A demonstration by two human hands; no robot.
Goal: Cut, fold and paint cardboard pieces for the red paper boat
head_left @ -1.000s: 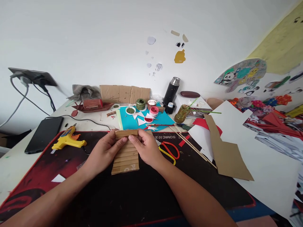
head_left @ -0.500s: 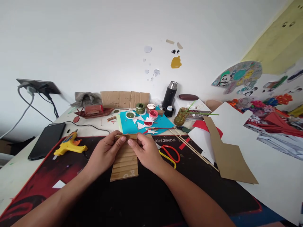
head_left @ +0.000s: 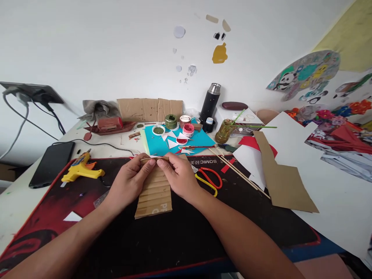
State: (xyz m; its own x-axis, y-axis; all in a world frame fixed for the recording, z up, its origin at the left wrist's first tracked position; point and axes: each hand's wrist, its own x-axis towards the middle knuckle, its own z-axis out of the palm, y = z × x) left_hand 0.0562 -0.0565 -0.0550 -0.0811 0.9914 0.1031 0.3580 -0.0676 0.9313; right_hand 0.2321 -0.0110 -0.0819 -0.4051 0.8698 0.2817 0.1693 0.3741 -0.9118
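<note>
Both hands grip the far edge of a creased strip of corrugated cardboard (head_left: 154, 193), which slopes toward me over the black desk mat (head_left: 162, 244). My left hand (head_left: 130, 178) is closed on the left end of that edge, thumb on top. At the right end, my right hand (head_left: 180, 176) pinches it the same way, and the two thumb tips nearly meet. The far edge looks folded over between the fingers. Just right of my right hand lie scissors (head_left: 209, 178) with red and yellow handles.
A yellow glue gun (head_left: 83, 170) and a black phone (head_left: 52, 164) lie at left. Behind my hands, paint jars (head_left: 171, 122) stand on blue paper (head_left: 154, 147). Wooden sticks (head_left: 244, 176) and brown cardboard (head_left: 286, 186) are at right. A black thermos (head_left: 210, 102) stands near the wall.
The camera view has tilted down slightly, so the background sits higher. Both hands keep their hold on the cardboard, and its far edge appears bent over a little more.
</note>
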